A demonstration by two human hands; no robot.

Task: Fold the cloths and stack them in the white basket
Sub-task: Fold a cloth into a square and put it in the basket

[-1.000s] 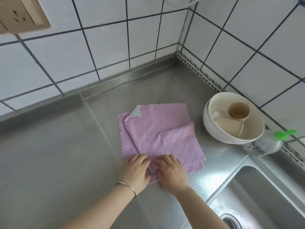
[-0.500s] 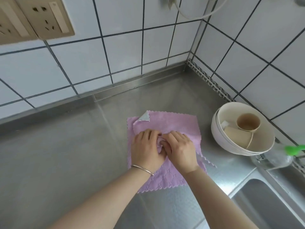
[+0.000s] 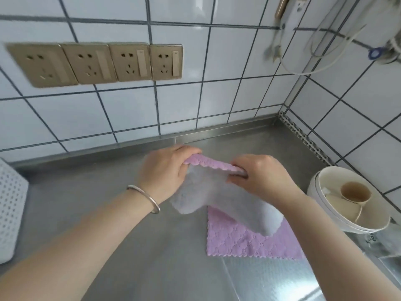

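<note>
— Above the steel surface [image 3: 130, 224], what is seen of the cloth [image 3: 217, 198]?

— It is held up by its top edge, lifted clear of the surface at that end. The edge is pink with a scalloped trim, while the side turned toward the camera is pale grey-white and soft-looking. It hangs down and to the right, and its lower end rests on a second cloth.

— How is it held?

— The left hand [image 3: 165, 172] is closed on the left end of the top edge, fingers curled over it. The right hand [image 3: 260, 177] is clamped on the right end in the same way. A thin metal bangle [image 3: 145, 197] is worn on the left wrist.

— And the second cloth?

— A pink cloth [image 3: 243, 240] is laid flat on the surface, partly covered by the hanging one. A quilted pattern and wavy trimmed edges are shown.

— What is seen further out?

— A white perforated basket [image 3: 10, 213] is seen at the far left edge. Stacked white bowls [image 3: 347, 222] with beige cups [image 3: 353, 193] inside are set at the right, near the tiled wall. A row of gold sockets [image 3: 97, 63] is mounted on the wall behind.
</note>
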